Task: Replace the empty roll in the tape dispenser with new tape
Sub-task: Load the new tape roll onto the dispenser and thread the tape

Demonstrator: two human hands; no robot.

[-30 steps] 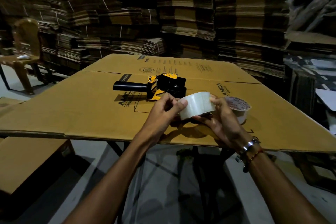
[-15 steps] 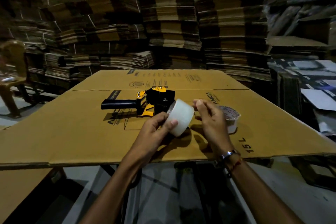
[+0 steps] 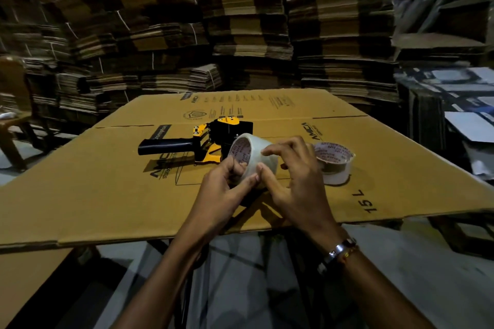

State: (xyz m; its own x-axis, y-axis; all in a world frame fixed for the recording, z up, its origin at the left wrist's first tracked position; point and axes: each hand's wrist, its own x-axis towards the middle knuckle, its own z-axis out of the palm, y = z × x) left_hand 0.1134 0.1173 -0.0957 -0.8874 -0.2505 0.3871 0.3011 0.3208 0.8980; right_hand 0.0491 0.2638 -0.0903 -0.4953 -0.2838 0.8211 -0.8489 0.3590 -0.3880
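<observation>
Dispenser [image 3: 213, 141] lies on the tabletop [image 3: 93, 189], untouched. New roll [image 3: 250, 160] is held just above the tabletop: left hand [image 3: 222, 195] fingers pinched on rim and core, right hand [image 3: 296, 181] fingertips pressed to the slick film. Judged light, rigid; best gripped by the core. Another roll [image 3: 334, 163] sits right.

A yellow-and-black tape dispenser [image 3: 213, 139] is lying on the flat brown cardboard surface [image 3: 107, 181]. A clear tape roll [image 3: 252, 159] is sitting before it, between both hands; a second roll [image 3: 335, 164] is resting just right.
</observation>
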